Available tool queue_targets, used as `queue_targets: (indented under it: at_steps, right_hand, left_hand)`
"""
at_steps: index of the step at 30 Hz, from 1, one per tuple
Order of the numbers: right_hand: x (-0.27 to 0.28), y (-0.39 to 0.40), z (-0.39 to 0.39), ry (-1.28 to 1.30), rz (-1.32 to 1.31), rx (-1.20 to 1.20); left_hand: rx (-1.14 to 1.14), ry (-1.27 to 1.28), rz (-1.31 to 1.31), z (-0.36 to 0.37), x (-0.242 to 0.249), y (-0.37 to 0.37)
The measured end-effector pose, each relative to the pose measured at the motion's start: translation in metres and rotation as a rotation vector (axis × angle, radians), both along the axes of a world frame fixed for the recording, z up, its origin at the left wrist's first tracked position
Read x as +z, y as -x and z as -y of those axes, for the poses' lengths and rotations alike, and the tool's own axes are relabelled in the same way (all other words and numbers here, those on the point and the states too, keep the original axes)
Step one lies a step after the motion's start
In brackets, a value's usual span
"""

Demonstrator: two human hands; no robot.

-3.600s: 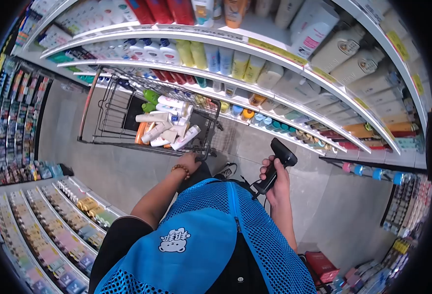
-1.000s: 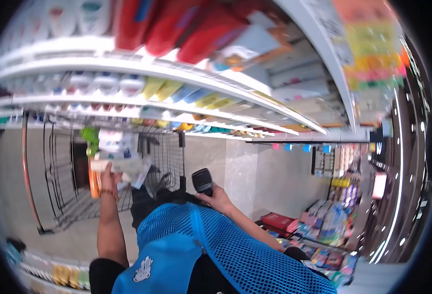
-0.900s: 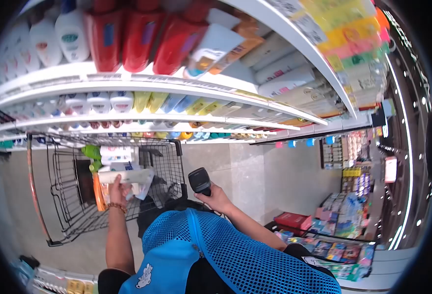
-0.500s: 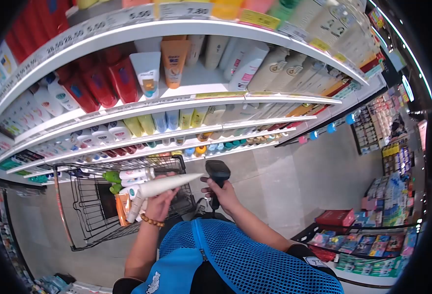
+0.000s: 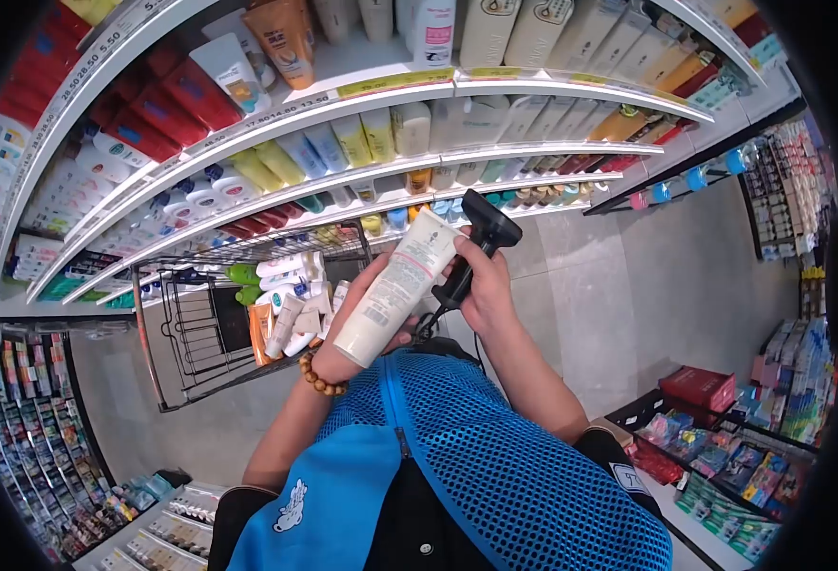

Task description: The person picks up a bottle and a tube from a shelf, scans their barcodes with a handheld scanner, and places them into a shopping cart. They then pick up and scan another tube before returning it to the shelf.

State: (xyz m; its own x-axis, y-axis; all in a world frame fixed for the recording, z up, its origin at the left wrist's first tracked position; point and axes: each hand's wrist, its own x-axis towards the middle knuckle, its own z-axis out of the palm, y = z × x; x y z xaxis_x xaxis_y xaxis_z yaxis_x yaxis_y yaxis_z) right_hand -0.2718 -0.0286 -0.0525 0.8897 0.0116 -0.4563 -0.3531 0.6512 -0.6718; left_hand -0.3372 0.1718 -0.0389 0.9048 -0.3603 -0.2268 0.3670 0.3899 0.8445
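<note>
A cream-coloured tube (image 5: 398,290) with printed text and a barcode lies tilted in my left hand (image 5: 350,324), whose fingers wrap round its sides. My right hand (image 5: 486,285) grips a black handheld scanner (image 5: 488,225) by its handle, and its thumb is at the tube's upper end. From the scanner a dark cable runs down near my waist. Left of my left hand stands a wire shopping cart (image 5: 195,333), holding white bottles (image 5: 286,269), green-capped items, an orange tube (image 5: 259,330) and several pale tubes and bottles.
Shelves (image 5: 381,90) packed with bottles and tubes curve across the front, close to the cart. A red box (image 5: 697,388) sits on a display with packets (image 5: 714,452) at the right. Racks of small goods (image 5: 34,428) stand at the left. Grey floor (image 5: 590,314) shows at the right.
The tube has turned from pointing sideways to nearly upright, its printed side now showing. My right hand has raised the scanner beside it. The view has shifted, and the shelves look closer.
</note>
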Motion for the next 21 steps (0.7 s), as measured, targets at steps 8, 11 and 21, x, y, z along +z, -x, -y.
queue_targets:
  at_steps: [8, 11, 21]
  right_hand:
    - [0.010, 0.002, 0.014, -0.022, 0.036, -0.031]
    - [0.010, 0.001, 0.011, -0.069, 0.061, -0.024]
    - [0.028, -0.008, -0.014, 0.080, 0.135, 0.006]
  left_hand:
    - [-0.059, 0.495, -0.279, 0.005, -0.014, -0.002]
    - [-0.032, 0.439, -0.124, 0.008, -0.002, 0.008]
    - [-0.096, 0.466, -0.244, -0.021, -0.002, -0.001]
